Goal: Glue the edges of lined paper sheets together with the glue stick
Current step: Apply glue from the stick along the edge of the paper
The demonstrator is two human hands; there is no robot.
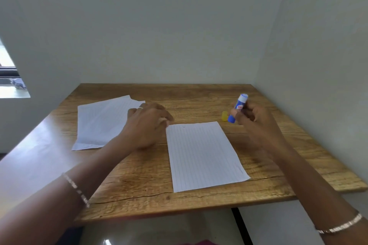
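Wooden table [139,175], heavy grain with a long crack near the front edge, lies under both hands. Pale walls [179,26] meet in a corner beyond the right hand [256,123], and a bright window opening [12,83] sits well left of the left hand [145,125]. Below the table's near edge, between the forearms: black table leg [242,226], glossy floor [159,232], scrap of pink cloth [201,242].
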